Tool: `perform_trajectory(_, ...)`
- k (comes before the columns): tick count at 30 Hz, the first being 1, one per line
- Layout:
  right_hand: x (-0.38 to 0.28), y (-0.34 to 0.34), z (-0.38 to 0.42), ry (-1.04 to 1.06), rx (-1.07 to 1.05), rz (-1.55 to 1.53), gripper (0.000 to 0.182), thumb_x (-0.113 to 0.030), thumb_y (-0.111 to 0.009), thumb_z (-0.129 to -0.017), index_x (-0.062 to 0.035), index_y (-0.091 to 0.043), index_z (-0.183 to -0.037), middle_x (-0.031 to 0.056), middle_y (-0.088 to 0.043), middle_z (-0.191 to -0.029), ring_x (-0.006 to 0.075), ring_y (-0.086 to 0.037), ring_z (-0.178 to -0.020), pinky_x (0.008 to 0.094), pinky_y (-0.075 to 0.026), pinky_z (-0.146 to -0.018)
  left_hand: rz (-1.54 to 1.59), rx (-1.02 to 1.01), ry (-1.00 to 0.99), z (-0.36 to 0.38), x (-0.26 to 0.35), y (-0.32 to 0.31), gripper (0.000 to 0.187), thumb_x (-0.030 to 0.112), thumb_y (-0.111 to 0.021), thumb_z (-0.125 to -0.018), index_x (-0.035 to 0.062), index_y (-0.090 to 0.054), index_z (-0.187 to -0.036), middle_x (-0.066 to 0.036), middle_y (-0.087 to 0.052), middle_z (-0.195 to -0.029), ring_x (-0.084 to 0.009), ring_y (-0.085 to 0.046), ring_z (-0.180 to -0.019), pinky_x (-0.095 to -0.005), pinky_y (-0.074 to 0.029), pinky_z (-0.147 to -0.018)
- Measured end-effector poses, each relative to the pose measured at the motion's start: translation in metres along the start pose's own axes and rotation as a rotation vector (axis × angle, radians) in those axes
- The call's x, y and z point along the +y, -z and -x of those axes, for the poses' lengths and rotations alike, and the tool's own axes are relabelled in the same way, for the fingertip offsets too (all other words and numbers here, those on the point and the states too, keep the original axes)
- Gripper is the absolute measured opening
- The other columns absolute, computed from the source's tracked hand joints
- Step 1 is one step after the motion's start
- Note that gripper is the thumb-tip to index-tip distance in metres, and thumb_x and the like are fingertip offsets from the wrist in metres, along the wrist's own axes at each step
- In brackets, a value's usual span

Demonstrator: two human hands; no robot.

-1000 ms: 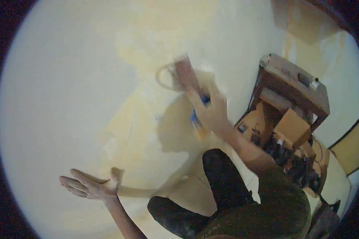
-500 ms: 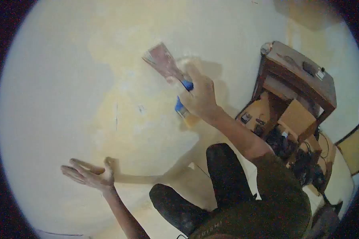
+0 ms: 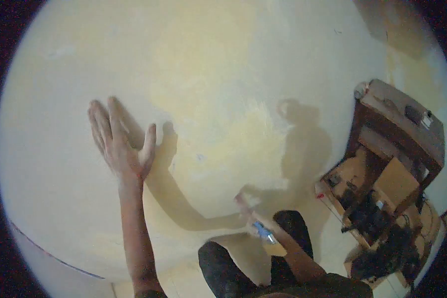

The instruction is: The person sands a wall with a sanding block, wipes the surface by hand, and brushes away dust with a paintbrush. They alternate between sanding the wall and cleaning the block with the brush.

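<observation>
Now pressing left hand (image 3: 119, 144), fingers spread flat and released, against wall (image 3: 223, 74) at ten o'clock; gripping blue-handled scraper (image 3: 263, 233) in clenched right hand (image 3: 248, 211) at five o'clock, probably light, stiff-bladed, best held by handle.

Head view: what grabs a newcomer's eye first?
The left hand, fingers spread, lies flat against the pale yellow wall at left of centre, casting a long arm shadow. Low in the middle, the right hand grips a blue-handled scraper near the wall, above the person's dark knees. At the right edge stands a brown wooden desk with clutter beneath it.
</observation>
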State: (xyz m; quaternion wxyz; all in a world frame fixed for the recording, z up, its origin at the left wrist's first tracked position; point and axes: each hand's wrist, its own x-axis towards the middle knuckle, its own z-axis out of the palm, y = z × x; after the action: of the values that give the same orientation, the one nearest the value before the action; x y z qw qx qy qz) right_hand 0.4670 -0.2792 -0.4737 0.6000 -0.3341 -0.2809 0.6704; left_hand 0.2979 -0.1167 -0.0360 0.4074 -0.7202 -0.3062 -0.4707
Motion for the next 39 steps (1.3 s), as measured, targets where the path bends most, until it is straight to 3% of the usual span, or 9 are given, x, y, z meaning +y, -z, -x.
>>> perform_trajectory(6,0.024,-0.035,-0.041,-0.183,-0.326,0.269,0.048,-0.051,-0.051,-0.107,-0.006,-0.065,-0.113,0.0011,-0.061,-0.093,0.0132,-0.055,-0.08,0.0275,-0.046,-0.074,-0.039,0.117,-0.094,-0.105,-0.005,-0.002,0.093,0.05,-0.075,-0.088,0.0138,-0.033,-0.163,-0.02,-0.025,-0.17,-0.0384,-0.018,-0.159,-0.0556,-0.017,-0.127)
perform_trajectory(10,0.029,-0.044,-0.052,-0.216,-0.396,0.322,0.049,-0.052,-0.05,-0.107,-0.006,-0.066,-0.115,0.0016,-0.061,-0.096,0.014,-0.055,-0.083,0.0279,-0.045,-0.077,-0.073,0.138,-0.134,-0.108,0.041,-0.025,0.096,0.06,-0.066,-0.092,0.009,-0.028,-0.164,-0.022,-0.02,-0.171,-0.0401,-0.014,-0.159,-0.0547,-0.012,-0.128)
perform_trajectory(15,0.034,-0.05,-0.056,-0.247,-0.428,0.349,0.052,-0.054,-0.048,-0.107,-0.0059,-0.066,-0.117,0.0023,-0.061,-0.099,0.0149,-0.055,-0.087,0.0285,-0.045,-0.081,0.047,-0.172,-0.247,-0.061,0.139,-0.061,0.103,0.067,-0.058,-0.092,-0.0035,-0.028,-0.16,-0.031,-0.018,-0.168,-0.0452,-0.013,-0.158,-0.0591,-0.011,-0.127)
perform_trajectory(19,0.035,-0.042,-0.049,-0.257,-0.418,0.365,0.054,-0.055,-0.047,-0.107,-0.0059,-0.066,-0.119,0.0028,-0.062,-0.102,0.0156,-0.055,-0.09,0.0289,-0.045,-0.085,0.573,-0.513,-0.936,0.028,0.185,-0.142,0.086,0.054,-0.06,-0.096,0.0029,-0.033,-0.16,-0.02,-0.027,-0.169,-0.0384,-0.022,-0.157,-0.0517,-0.017,-0.129)
perform_trajectory(22,0.034,-0.04,-0.044,-0.275,-0.387,0.375,0.056,-0.056,-0.046,-0.107,-0.0059,-0.066,-0.12,0.0032,-0.062,-0.104,0.0162,-0.055,-0.092,0.0293,-0.044,-0.087,0.823,-0.585,-1.035,0.017,0.201,-0.07,0.081,0.046,-0.068,-0.092,0.0102,-0.039,-0.159,-0.015,-0.031,-0.168,-0.0357,-0.028,-0.156,-0.0493,-0.019,-0.129)
perform_trajectory(26,0.017,-0.047,-0.034,-0.307,-0.366,0.499,0.059,-0.058,-0.045,-0.107,-0.0061,-0.066,-0.126,0.0058,-0.063,-0.114,0.0182,-0.056,-0.101,0.0309,-0.043,-0.095,0.395,-0.114,-0.576,-0.044,0.134,-0.006,0.082,0.047,-0.068,-0.092,0.0173,-0.037,-0.161,-0.021,-0.029,-0.168,-0.0395,-0.024,-0.156,-0.0526,-0.017,-0.129)
perform_trajectory(30,0.055,-0.029,-0.04,-0.181,-0.42,0.483,0.061,-0.057,-0.045,-0.107,-0.0058,-0.064,-0.134,0.0118,-0.064,-0.127,0.0216,-0.058,-0.112,0.0329,-0.042,-0.103,0.095,0.196,-0.189,-0.093,0.074,0.005,0.097,0.052,-0.074,-0.086,0.012,-0.031,-0.163,-0.024,-0.022,-0.17,-0.0437,-0.017,-0.158,-0.057,-0.016,-0.127)
perform_trajectory(33,0.058,-0.033,-0.041,-0.182,-0.436,0.467,0.06,-0.056,-0.045,-0.108,-0.006,-0.063,-0.135,0.0119,-0.064,-0.128,0.0218,-0.058,-0.113,0.033,-0.042,-0.103,-0.022,0.031,-0.074,-0.072,0.072,-0.016,0.095,0.056,-0.066,-0.092,0.0035,-0.029,-0.162,-0.028,-0.019,-0.169,-0.045,-0.015,-0.158,-0.058,-0.013,-0.127)
perform_trajectory(39,0.059,-0.029,-0.043,-0.178,-0.46,0.469,0.059,-0.054,-0.045,-0.108,-0.0064,-0.062,-0.137,0.0122,-0.064,-0.129,0.0221,-0.058,-0.115,0.0331,-0.043,-0.104,0.081,-0.366,-0.337,0.03,0.131,-0.041,0.094,0.064,-0.051,-0.098,0.0013,-0.026,-0.163,-0.022,-0.017,-0.172,-0.0394,-0.013,-0.159,-0.0564,-0.006,-0.128)
